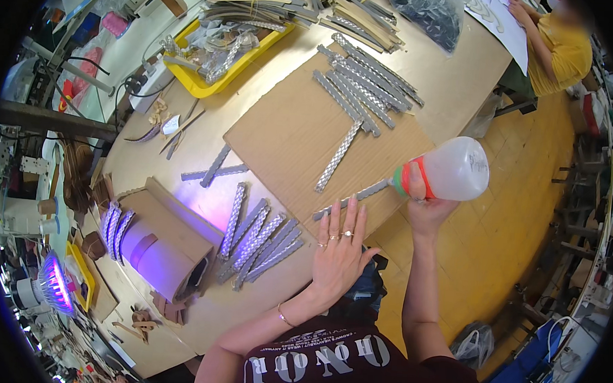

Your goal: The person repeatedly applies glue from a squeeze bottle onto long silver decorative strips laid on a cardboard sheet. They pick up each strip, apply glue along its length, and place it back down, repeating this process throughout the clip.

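My right hand (pixel 431 210) grips a translucent white squeeze bottle (pixel 464 168) with red tape and a green collar around its neck. The bottle is tipped over, its narrow end at the far end of a flat grey strip (pixel 372 190). On that strip's near end rest the outstretched fingers of my left hand (pixel 339 255), which wears rings. Beneath the strip lies a brown cardboard sheet (pixel 275 134). A silvery braided strip (pixel 338 157) lies on the sheet, below a pile of several grey and braided strips (pixel 367 84).
More strips (pixel 254 241) lie left of my hand, beside a curved cardboard form (pixel 168 243) lit by a purple lamp (pixel 57 286). A yellow tray (pixel 223 84) of scraps stands at the back, near bundled strips (pixel 261 7). At far right is a person in yellow (pixel 569 56).
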The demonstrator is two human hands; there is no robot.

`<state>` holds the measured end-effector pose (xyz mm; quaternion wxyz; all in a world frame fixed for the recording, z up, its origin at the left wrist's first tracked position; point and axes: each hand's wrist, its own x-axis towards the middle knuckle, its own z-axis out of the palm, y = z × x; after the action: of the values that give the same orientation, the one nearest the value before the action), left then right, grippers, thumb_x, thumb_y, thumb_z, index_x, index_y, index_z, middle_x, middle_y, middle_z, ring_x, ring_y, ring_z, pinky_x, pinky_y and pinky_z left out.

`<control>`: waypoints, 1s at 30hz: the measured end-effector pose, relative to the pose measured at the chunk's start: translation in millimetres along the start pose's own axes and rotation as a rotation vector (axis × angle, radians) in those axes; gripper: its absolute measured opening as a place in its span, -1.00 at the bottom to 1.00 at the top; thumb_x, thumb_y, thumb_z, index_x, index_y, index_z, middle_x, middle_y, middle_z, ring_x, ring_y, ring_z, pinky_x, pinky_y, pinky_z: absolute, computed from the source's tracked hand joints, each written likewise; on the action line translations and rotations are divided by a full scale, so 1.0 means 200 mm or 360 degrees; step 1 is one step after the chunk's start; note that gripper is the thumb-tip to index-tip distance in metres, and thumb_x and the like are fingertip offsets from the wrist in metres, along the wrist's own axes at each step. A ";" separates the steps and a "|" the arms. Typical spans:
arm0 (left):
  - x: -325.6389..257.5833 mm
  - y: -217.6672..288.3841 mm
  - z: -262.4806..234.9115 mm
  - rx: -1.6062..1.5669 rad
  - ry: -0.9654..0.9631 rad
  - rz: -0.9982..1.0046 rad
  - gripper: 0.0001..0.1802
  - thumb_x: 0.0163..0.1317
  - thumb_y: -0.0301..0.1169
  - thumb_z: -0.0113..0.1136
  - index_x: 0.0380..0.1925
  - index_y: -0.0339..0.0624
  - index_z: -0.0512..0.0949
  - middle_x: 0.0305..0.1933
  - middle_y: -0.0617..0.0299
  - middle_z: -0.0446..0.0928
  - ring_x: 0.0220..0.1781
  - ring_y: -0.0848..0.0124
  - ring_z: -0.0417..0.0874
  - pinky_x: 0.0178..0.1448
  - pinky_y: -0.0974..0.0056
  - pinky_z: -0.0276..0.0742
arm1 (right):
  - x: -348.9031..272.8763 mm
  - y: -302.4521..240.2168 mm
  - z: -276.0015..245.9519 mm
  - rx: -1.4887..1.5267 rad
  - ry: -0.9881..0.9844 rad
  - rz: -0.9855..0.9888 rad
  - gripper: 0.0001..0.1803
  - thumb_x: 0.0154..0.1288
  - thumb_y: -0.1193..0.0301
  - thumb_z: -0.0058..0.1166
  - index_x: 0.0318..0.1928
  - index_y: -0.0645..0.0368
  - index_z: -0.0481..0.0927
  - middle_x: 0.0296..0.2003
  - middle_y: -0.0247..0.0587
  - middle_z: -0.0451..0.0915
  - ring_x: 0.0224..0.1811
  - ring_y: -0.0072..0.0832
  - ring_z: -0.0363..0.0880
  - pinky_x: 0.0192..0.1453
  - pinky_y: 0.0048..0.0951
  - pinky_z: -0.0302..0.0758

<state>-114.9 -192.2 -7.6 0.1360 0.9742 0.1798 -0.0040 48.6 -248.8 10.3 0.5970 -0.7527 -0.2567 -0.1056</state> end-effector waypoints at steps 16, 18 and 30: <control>0.00 0.00 0.05 -0.0068 0.0109 0.0043 -0.07 0.09 0.11 0.24 0.33 -0.29 0.25 0.50 -0.07 0.06 0.51 -0.13 0.01 0.52 -0.09 -0.10 | -0.07 -0.04 0.07 -0.0134 -0.0049 -0.0112 -0.86 0.13 0.49 0.29 -0.24 0.17 0.71 -0.29 -0.28 0.71 -0.29 -0.46 0.68 -0.09 -0.40 0.56; 0.00 0.00 0.05 -0.0060 0.0116 0.0051 -0.06 0.09 0.11 0.24 0.33 -0.30 0.25 0.50 -0.07 0.06 0.52 -0.13 0.01 0.51 -0.10 -0.10 | -0.04 -0.03 0.05 -0.0009 0.0014 0.0088 -0.87 0.14 0.50 0.29 -0.25 0.17 0.70 -0.32 -0.28 0.70 -0.31 -0.46 0.67 -0.11 -0.41 0.56; -0.14 -0.12 -0.05 -0.0513 0.0106 -0.0082 -0.11 0.18 -0.05 0.24 0.37 -0.32 0.14 0.50 -0.15 0.01 0.53 -0.10 -0.01 0.50 -0.18 -0.15 | -0.15 -0.13 0.16 0.0046 -0.0128 -0.0029 -0.88 0.14 0.48 0.32 -0.35 0.23 0.64 -0.44 -0.28 0.64 -0.42 -0.45 0.60 -0.25 -0.44 0.50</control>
<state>-150.1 -177.0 -3.4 0.2844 0.9345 0.2074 0.0538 5.6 -222.1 10.3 0.5961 -0.7453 -0.2888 -0.0767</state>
